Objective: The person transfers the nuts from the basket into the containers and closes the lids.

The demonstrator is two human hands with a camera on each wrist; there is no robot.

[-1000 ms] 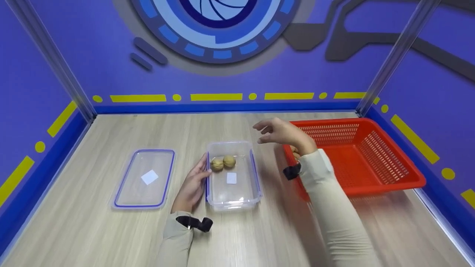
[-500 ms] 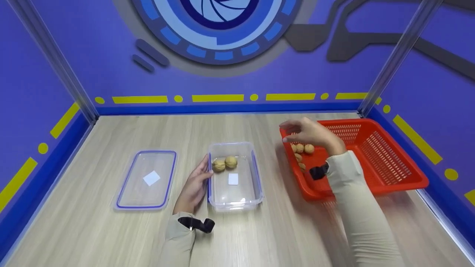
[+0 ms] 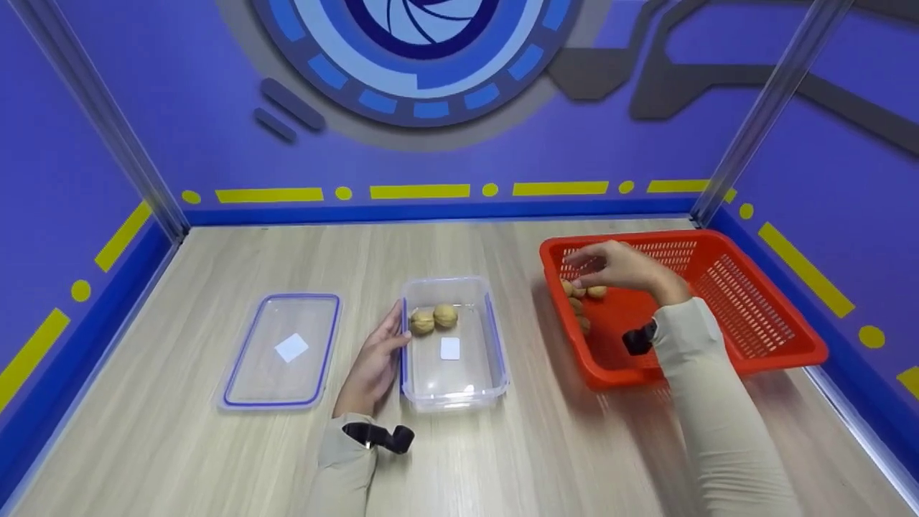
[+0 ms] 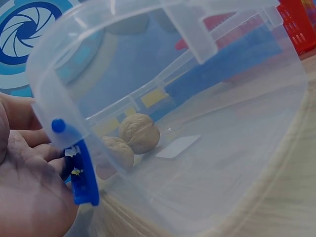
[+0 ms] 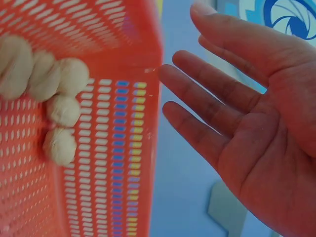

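My left hand (image 3: 373, 362) grips the left side of a clear plastic food container (image 3: 459, 373), its thumb at the rim and its fingers along the outside wall. In the left wrist view, a blue latch (image 4: 84, 173) hangs beside those fingers. Two walnuts (image 3: 445, 315) lie together inside, near a white square label (image 3: 450, 349). Over the left part of a red basket (image 3: 718, 337), my right hand (image 3: 621, 269) hovers with nothing in it. Its fingers (image 5: 197, 128) are spread and slightly bent in the right wrist view. Several walnuts (image 5: 63, 111) sit below, along the basket's wall.
A clear lid (image 3: 248, 359) with a blue seal lies flat on the wooden table (image 3: 179, 452), left of my left hand. Blue-purple panels (image 3: 416, 165) enclose the back and both sides. The basket's raised rim (image 3: 718, 370) surrounds its walnuts.
My right hand has moved right from between the container and basket, then down over the walnuts in the basket. The left hand and container have stayed in place.
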